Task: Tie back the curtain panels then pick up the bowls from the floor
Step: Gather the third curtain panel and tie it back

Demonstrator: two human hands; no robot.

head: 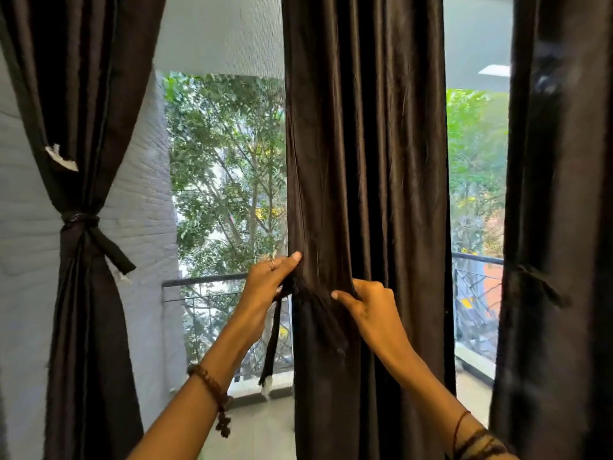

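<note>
The middle dark brown satin curtain panel point(365, 161) is gathered at waist height by both hands: its left edge is pinched by the left hand point(270, 280), which also grips a dark fabric tie strip point(272, 343) hanging down beside that panel, while bunched folds are clamped by the right hand point(368, 303). Left of that panel, a matching dark curtain point(83, 127) is seen already knotted with its own tie point(81, 220); right of it, a third dark curtain point(557, 194) is hung. No bowls are in view.
</note>
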